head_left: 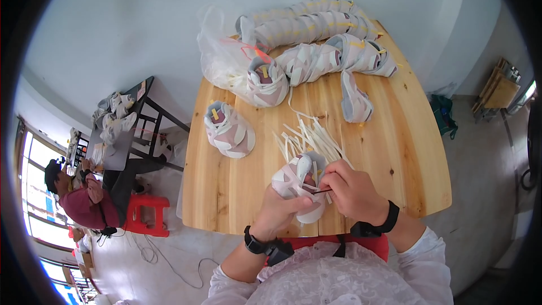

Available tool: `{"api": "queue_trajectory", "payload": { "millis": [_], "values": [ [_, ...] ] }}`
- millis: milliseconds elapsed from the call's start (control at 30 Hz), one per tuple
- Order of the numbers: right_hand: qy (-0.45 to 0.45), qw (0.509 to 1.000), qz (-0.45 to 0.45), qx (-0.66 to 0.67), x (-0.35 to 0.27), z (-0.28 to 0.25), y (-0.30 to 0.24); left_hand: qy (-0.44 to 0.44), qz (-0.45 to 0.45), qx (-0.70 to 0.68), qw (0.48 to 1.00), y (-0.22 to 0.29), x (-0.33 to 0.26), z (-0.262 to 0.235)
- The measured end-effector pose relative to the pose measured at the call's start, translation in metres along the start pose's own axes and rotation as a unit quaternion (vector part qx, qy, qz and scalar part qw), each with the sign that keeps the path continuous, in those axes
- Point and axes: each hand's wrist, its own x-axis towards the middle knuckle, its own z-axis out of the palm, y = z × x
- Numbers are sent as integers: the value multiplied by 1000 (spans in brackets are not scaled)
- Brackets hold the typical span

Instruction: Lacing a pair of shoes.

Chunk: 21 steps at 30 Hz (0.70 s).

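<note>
Sneaker upper lies at the near side of the surface, between two bare hands. The left grip is partly curled, wrapped around the upper's left side with the thumb over its near end. The right grip is pinched tight on a thin, dark, rod-like tool, which reaches leftward across the lacing area; its tip is too small to make out. Rounded and hollow, the upper combines smooth white overlays with pale mauve panels, a soft greyish lining and a blunt white toe facing near. Black wrist straps carry boxy dark modules.

Just beyond the upper, flat white laces fan out in a loose, straggling bundle. To the left stands a second upper in the same white and mauve, a yellow tab at its opening. Farther off, a third upper stands against a crinkled, translucent plastic bag with a coral-red tie. At the far side, nested uppers form long ribbed tubes flecked with yellow; a single upper lies nearer, angled. Pale wood with long grain and darker streaks makes up the surface. Well to the left, a person sits on a red plastic stool.
</note>
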Motion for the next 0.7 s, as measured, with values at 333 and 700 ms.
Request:
{"api": "queue_trajectory", "payload": {
  "millis": [333, 700],
  "values": [
    [103, 985, 139, 17, -2, 22, -16, -24, 78, 247, 966, -34, -19, 2],
    [23, 988, 149, 27, -2, 7, -24, 47, 149, 322, 934, -40, -8, 9]
  ]
}}
